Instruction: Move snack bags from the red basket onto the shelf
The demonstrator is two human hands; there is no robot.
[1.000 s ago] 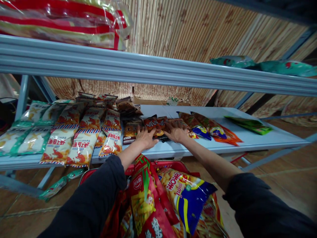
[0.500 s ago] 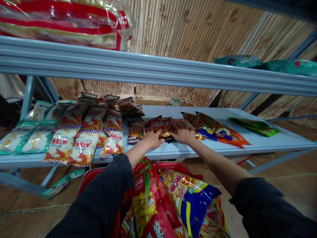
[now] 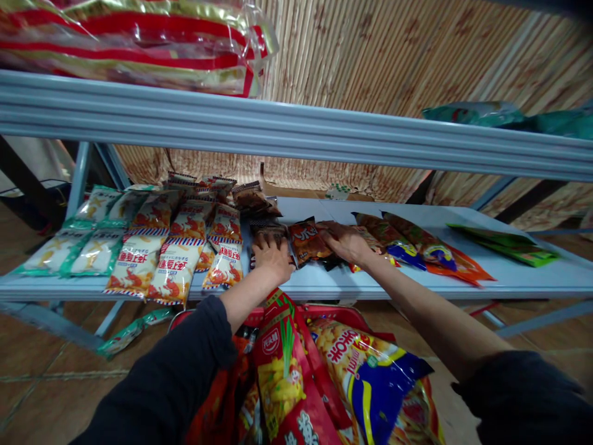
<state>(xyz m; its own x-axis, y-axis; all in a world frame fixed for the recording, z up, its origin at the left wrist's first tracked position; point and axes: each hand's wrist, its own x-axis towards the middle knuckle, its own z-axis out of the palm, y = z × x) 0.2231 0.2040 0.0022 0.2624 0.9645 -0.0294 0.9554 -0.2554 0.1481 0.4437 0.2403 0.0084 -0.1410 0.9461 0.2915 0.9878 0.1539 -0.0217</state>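
Observation:
My left hand (image 3: 272, 258) lies with fingers spread on a small dark brown snack bag (image 3: 269, 230), covering most of it. Right of that hand, an orange-and-black snack bag (image 3: 307, 241) lies face up on the white shelf (image 3: 324, 281). My right hand (image 3: 346, 242) rests at the right side of this bag, fingers stretched out flat over a similar dark bag, mostly hidden. Just beyond my right wrist, a red-and-yellow snack bag (image 3: 374, 241) shows in part. Neither hand is closed around anything.
Shrimp snack bags (image 3: 173, 272) and green-edged bags (image 3: 74, 250) stand in rows at left. Long bags (image 3: 405, 244) and a green packet (image 3: 504, 244) lie at right. A blue-grey shelf beam (image 3: 324, 133) crosses above. Below is a red basket (image 3: 356, 318) of snack bags.
My left hand has slid left off the orange-and-black bag onto the brown bag beside it. My right hand stays on the bags at right. The view has shifted slightly.

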